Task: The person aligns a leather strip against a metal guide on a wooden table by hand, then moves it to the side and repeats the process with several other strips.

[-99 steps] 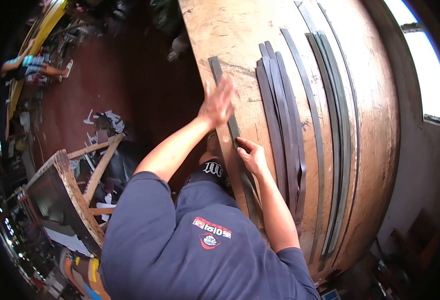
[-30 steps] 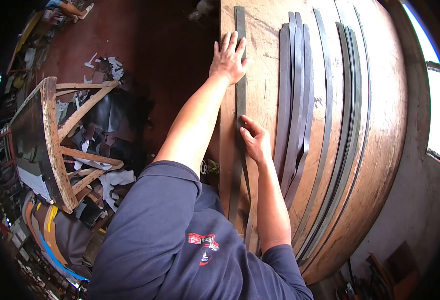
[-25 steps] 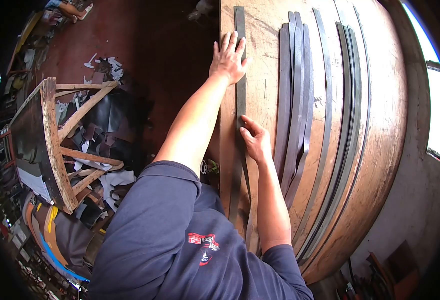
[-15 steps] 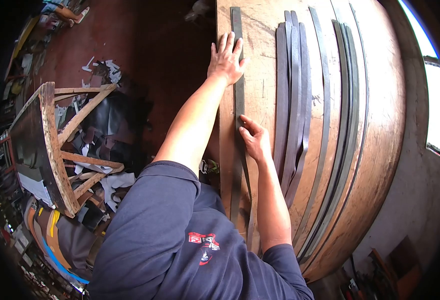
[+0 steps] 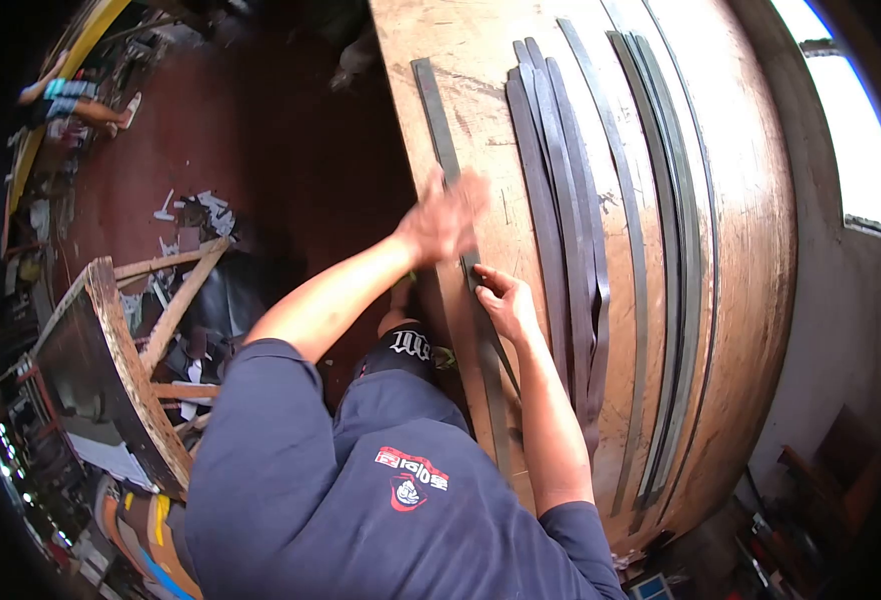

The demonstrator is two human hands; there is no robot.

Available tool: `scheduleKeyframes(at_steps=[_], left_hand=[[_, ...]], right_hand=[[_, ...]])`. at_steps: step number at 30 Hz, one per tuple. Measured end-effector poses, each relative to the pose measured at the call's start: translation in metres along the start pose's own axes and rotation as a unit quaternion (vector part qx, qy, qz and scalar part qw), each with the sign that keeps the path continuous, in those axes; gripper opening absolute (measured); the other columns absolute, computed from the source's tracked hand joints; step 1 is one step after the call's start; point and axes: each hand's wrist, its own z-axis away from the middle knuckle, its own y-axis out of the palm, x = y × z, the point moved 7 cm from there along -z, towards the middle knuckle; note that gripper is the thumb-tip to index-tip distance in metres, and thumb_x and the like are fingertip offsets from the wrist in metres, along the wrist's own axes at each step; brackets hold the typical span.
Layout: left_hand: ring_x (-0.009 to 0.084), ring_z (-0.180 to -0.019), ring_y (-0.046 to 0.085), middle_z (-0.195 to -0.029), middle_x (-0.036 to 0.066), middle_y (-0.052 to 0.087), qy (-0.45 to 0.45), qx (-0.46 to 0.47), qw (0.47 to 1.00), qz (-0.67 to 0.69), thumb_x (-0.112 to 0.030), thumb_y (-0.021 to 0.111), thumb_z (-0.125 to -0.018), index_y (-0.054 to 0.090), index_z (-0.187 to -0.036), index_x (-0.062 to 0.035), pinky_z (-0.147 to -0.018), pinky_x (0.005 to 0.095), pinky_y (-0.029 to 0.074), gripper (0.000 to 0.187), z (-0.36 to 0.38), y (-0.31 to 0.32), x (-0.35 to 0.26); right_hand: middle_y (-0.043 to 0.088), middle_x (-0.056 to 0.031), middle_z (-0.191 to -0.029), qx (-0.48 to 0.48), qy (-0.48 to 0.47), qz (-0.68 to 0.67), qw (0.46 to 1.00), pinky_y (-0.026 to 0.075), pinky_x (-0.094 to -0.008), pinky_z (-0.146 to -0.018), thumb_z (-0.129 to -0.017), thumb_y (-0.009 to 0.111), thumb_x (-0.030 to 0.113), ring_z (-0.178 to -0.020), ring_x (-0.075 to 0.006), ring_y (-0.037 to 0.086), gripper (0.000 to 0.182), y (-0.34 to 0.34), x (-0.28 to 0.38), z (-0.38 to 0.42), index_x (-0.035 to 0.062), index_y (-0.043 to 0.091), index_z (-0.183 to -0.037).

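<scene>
A long dark leather strip (image 5: 431,105) lies along the left edge of the wooden table (image 5: 501,160). My left hand (image 5: 448,215) is over its middle part, its fingers smeared by motion. Just below it, my right hand (image 5: 509,305) pinches the strip's right edge between thumb and fingertips. Toward my body, a thin part of strip slants away beneath my right wrist. To the right lies a bundle of dark strips (image 5: 561,170), several side by side.
Farther right on the table are a single strip (image 5: 621,150) and another group of strips (image 5: 673,200). A wooden frame (image 5: 126,340) stands at the left, with scraps (image 5: 211,215) on the floor behind. A person (image 5: 91,108) is at the far upper left.
My left hand has lifted from its flat press near the strip's far end and come back toward my right hand. The view has tilted and shifted; my right hand keeps its pinch.
</scene>
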Motion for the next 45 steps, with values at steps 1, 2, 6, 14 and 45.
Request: scheduleKeyframes(at_steps=[1, 2, 6, 14, 45], left_hand=[[0.0284, -0.147, 0.018, -0.158, 0.009, 0.025, 0.122, -0.023, 0.992, 0.027, -0.056, 0.054, -0.087, 0.033, -0.149, -0.0148, -0.114, 0.0637, 0.008, 0.077, 0.02, 0.005, -0.022], [0.0257, -0.146, 0.021, -0.158, 0.007, 0.025, 0.141, 0.1, 0.983, 0.063, -0.06, 0.057, -0.083, 0.031, -0.15, -0.0166, -0.116, 0.0596, 0.011, 0.084, 0.031, 0.0, -0.035], [0.0248, -0.147, 0.021, -0.157, 0.005, 0.027, 0.144, 0.205, 0.967, 0.049, -0.059, 0.063, -0.079, 0.032, -0.149, -0.0187, -0.116, 0.0542, 0.017, 0.086, 0.023, -0.009, 0.019], [0.0317, -0.147, 0.014, -0.158, 0.019, 0.015, -0.146, 0.071, 0.966, -0.2, -0.053, 0.045, -0.093, 0.025, -0.15, -0.0035, -0.116, 0.0569, 0.012, 0.077, -0.047, -0.044, 0.108], [0.0236, -0.148, 0.009, -0.161, 0.008, 0.013, -0.356, -0.088, 0.923, -0.117, -0.054, 0.038, -0.097, 0.029, -0.151, -0.0147, -0.119, 0.0473, 0.011, 0.067, 0.006, 0.018, 0.026]], right_hand=[[0.066, -0.0048, -0.096, -0.007, 0.005, -0.007, 1.0, 0.048, -0.0255, -0.082, -0.086, 0.065, 0.009, -0.087, -0.0103, 0.058, 0.038, -0.001, 0.0, -0.001, 0.0061, 0.064, -0.124], [0.066, -0.0047, -0.095, -0.008, 0.006, 0.001, 1.0, 0.048, -0.0255, -0.082, -0.086, 0.064, 0.009, -0.087, -0.0104, 0.058, 0.038, -0.001, -0.002, 0.0, 0.0059, 0.064, -0.123], [0.065, -0.0048, -0.094, -0.005, 0.038, -0.018, 0.999, 0.048, -0.0258, -0.082, -0.086, 0.064, 0.008, -0.087, -0.0105, 0.058, 0.036, 0.0, 0.001, 0.003, 0.0047, 0.065, -0.121], [0.065, -0.0047, -0.093, -0.021, 0.007, 0.021, 1.0, 0.048, -0.0249, -0.081, -0.085, 0.064, 0.008, -0.086, -0.0103, 0.058, 0.034, 0.0, 0.001, 0.0, 0.0044, 0.067, -0.119], [0.066, -0.0073, -0.102, 0.044, -0.07, -0.07, 0.994, 0.05, -0.0254, -0.082, -0.086, 0.068, 0.002, -0.089, -0.0109, 0.061, 0.045, -0.005, -0.055, 0.07, 0.0087, 0.06, -0.13]])
